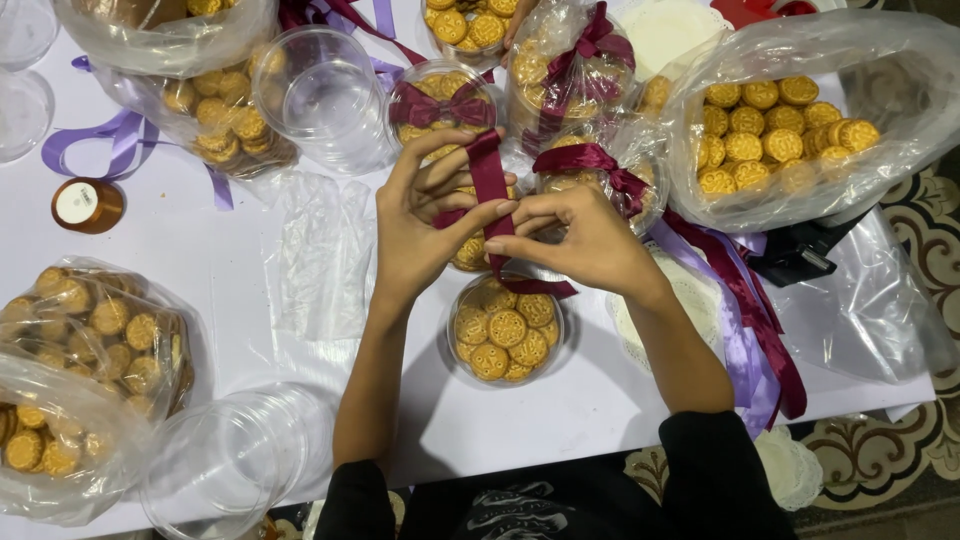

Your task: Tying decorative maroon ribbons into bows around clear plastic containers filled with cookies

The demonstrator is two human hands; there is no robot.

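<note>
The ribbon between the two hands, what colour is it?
Dark maroon ribbon, seen in the head view.

The person wears a black top. Its sleeves are pushed up or short, so they end near the elbows and both forearms are bare. The left hand (420,225) and the right hand (585,240) are bare too, with no gloves. No rings, watch or bracelets show on the fingers or wrists. The nails look short and plain. On the chest of the black top there is a pale grey print, maybe a drawing, but it is too dark and cut off to tell.
</note>
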